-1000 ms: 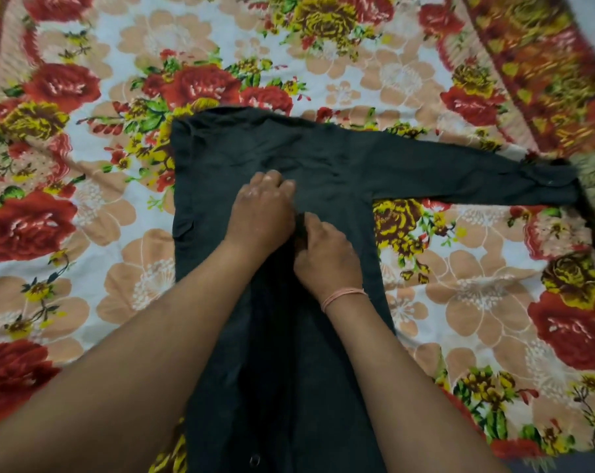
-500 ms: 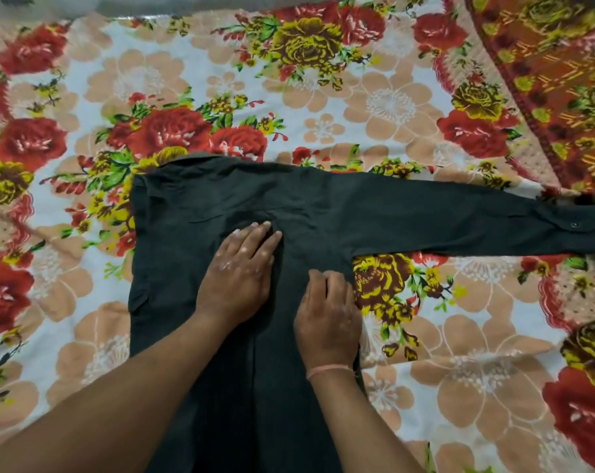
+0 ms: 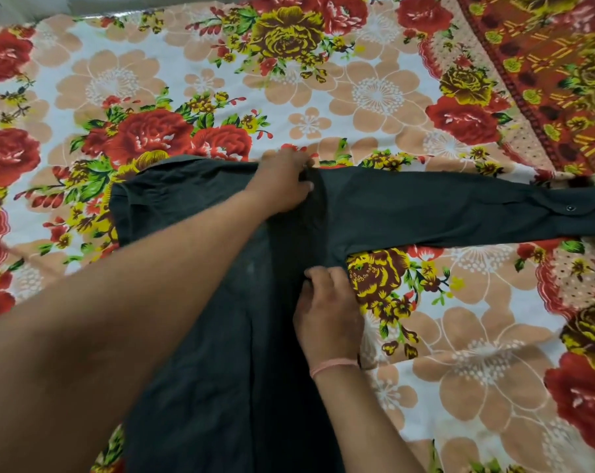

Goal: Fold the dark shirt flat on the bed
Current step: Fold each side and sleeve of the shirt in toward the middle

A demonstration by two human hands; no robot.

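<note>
Since 0.5 s ago, the left hand [image 3: 282,184] has left the middle of the dark shirt [image 3: 221,336] and reached up to the shoulder at its far edge, where its fingers curl onto the fabric; whether they pinch it I cannot tell. That shirt lies spread on the floral bedsheet [image 3: 374,93], its body running toward the camera. Just right of the body, the right hand [image 3: 327,314] rests at the side seam below the armpit, fingers bent onto the cloth edge, grip unclear. 1 sleeve [image 3: 460,209] stretches flat to the right, its buttoned cuff [image 3: 576,213] near the bed's edge.
</note>
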